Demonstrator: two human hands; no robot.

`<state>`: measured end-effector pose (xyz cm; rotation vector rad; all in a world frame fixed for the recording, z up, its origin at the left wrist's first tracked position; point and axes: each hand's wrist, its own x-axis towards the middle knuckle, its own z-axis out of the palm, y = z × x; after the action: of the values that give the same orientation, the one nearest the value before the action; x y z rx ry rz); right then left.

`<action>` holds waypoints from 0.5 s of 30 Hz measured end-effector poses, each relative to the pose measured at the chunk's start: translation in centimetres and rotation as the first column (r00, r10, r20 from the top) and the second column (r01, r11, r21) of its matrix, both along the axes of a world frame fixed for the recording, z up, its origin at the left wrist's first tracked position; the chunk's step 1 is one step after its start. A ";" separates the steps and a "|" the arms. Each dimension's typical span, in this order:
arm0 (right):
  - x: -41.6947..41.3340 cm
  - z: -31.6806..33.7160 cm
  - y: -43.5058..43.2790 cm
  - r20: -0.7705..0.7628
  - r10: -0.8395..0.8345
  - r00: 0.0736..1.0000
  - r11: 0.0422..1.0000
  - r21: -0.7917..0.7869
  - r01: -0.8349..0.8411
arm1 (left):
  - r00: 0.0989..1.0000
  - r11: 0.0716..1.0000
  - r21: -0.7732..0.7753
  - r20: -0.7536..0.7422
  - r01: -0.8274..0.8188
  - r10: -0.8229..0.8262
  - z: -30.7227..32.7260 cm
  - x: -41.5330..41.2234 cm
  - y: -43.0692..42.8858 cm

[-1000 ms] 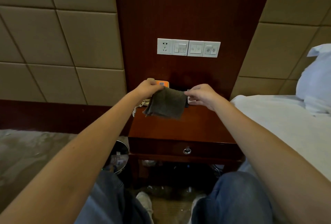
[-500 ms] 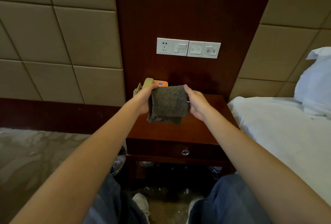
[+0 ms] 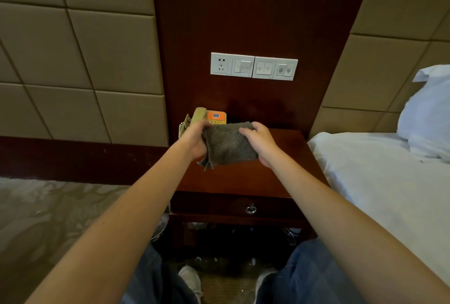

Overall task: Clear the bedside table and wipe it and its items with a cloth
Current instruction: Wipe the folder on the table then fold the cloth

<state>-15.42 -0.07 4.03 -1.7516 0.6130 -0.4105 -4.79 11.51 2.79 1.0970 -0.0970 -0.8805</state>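
A grey folded cloth [image 3: 229, 144] hangs in the air above the dark wooden bedside table [image 3: 246, 177]. My left hand [image 3: 194, 139] grips its left edge and my right hand [image 3: 261, 143] grips its right edge. Behind the cloth, at the table's back left corner, sits a beige telephone [image 3: 205, 116] with an orange panel and a coiled cord; its lower part is hidden by my left hand and the cloth.
A white socket and switch panel [image 3: 254, 66] is on the wood wall above the table. A bed with white sheet [image 3: 389, 182] and pillow [image 3: 428, 114] lies to the right. The table drawer has a ring pull [image 3: 250, 209]. A metal bin [image 3: 162, 227] stands left below.
The cloth was spread wide between my hands, then folded smaller. My hands have come closer together and now hold it as a compact pad.
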 end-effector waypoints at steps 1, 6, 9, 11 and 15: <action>0.1 -0.1 0.1 -0.008 0.000 1.000 1.000 0.023 0.000 | 1.000 1.000 0.004 0.009 0.001 -0.001 0.0 0.1 -0.1; 0.4 0.0 0.4 0.027 0.011 1.000 0.974 0.225 -0.016 | 0.996 0.996 0.083 0.086 0.015 -0.022 -0.6 0.6 -0.3; 0.3 0.1 0.2 0.041 0.059 0.997 0.972 0.224 -0.067 | 0.989 0.996 0.086 0.139 0.034 -0.046 -0.7 0.7 -0.2; 0.1 0.1 -0.3 0.017 0.097 0.995 0.976 0.194 -0.098 | 0.980 0.992 0.107 0.182 0.061 -0.080 -0.6 1.0 0.2; -0.3 -0.1 -1.0 -0.119 0.138 0.983 0.987 0.104 -0.126 | 0.923 0.958 0.277 0.343 0.077 -0.174 0.1 1.3 0.5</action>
<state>-15.72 -1.08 3.92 -1.7234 0.5926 -0.1762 -3.45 12.04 2.87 1.5082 -0.3738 -0.8097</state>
